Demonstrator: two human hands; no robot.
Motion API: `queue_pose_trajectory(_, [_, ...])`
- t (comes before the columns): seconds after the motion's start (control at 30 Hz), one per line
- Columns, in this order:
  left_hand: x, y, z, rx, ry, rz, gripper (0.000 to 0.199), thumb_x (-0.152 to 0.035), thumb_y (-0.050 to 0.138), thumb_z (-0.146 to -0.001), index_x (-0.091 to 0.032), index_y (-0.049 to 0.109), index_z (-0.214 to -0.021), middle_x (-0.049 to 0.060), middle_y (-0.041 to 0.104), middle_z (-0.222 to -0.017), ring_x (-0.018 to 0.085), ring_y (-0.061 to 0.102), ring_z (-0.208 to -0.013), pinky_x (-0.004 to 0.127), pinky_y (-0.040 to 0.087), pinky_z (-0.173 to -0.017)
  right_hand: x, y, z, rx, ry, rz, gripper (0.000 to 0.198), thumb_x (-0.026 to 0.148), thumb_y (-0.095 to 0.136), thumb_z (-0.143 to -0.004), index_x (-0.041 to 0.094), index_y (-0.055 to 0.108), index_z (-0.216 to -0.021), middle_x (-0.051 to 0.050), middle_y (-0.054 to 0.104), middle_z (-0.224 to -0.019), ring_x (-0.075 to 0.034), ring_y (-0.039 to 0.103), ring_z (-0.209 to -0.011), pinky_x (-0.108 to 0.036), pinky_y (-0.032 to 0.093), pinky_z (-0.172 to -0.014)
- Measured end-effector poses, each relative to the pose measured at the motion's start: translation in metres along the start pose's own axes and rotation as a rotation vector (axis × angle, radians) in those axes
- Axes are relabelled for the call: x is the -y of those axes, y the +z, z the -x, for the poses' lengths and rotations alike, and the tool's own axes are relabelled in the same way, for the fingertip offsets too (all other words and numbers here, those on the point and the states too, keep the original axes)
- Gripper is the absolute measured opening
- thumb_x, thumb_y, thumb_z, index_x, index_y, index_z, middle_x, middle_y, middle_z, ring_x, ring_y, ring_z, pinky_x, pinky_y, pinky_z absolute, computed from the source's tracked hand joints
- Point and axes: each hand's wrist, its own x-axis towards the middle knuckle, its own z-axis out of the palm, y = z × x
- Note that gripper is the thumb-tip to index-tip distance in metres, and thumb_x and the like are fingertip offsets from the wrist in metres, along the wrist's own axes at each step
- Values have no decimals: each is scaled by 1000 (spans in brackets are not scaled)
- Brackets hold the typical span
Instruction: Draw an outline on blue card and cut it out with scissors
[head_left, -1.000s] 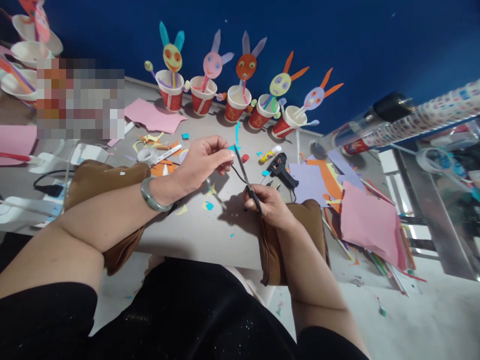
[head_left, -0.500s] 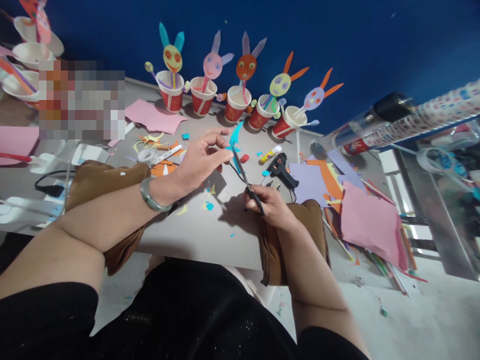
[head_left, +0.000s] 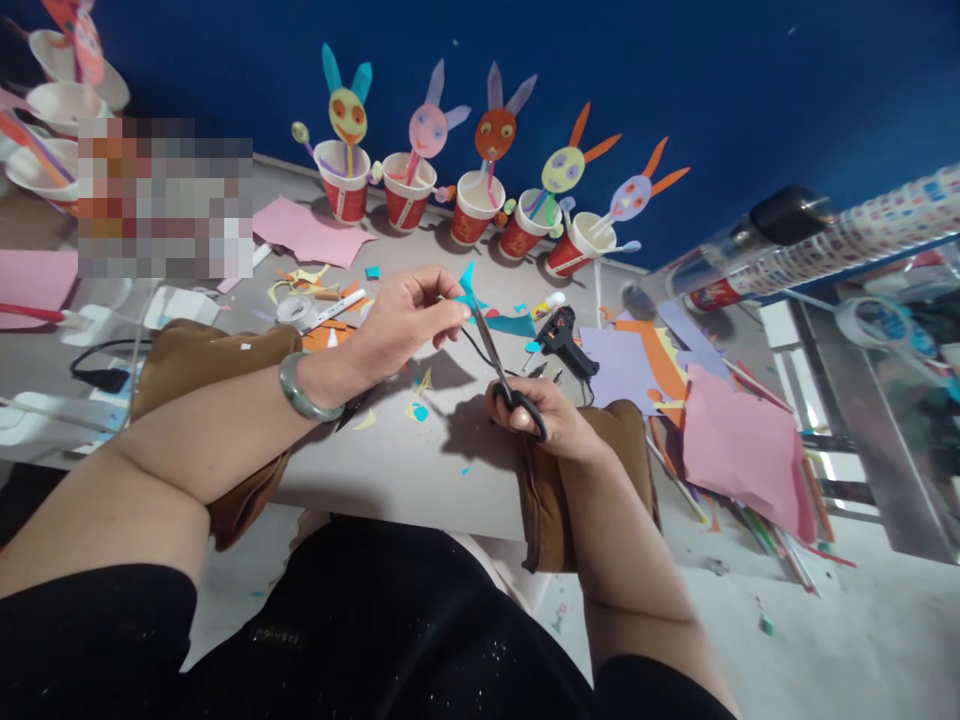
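My left hand (head_left: pixel 420 315) pinches a small blue paper piece (head_left: pixel 468 284) between thumb and fingers, above the table. Black-handled scissors (head_left: pixel 493 358) are gripped in my right hand (head_left: pixel 541 412), fingers in the handle loops. Their blade tips reach the blue piece beside my left fingertips; whether the blades are fully closed I cannot tell. Behind the blades, a larger blue paper scrap (head_left: pixel 511 325) lies on the table. Small blue and yellow offcuts (head_left: pixel 420 412) are scattered beneath my hands.
Red paper cups (head_left: pixel 478 222) with paper rabbit figures line the blue wall. A black glue gun (head_left: pixel 568 340) lies right of the scissors. Pink paper (head_left: pixel 739 440) and purple paper (head_left: pixel 619 365) lie at right. A tape roll (head_left: pixel 298 313) sits at left, and brown cloth (head_left: pixel 217 375) lies under my left forearm.
A blue strip has come away from the piece in my left hand and now lies on the table near the glue gun. My right hand's scissor handles have spread slightly.
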Motion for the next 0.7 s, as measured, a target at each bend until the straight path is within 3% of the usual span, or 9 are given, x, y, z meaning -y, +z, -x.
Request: queue_pose_trajectory(0.7, [3,6,4,49,-59,0,14,-20,71,-74,-18,59,-68,-3,59,-56,7,52,-49,20,42,-49,2,3,-4,-74,-62,156,64,80,64,-76,19,50,-64,1,50,-66,-12,42,-62,-27,33,-60])
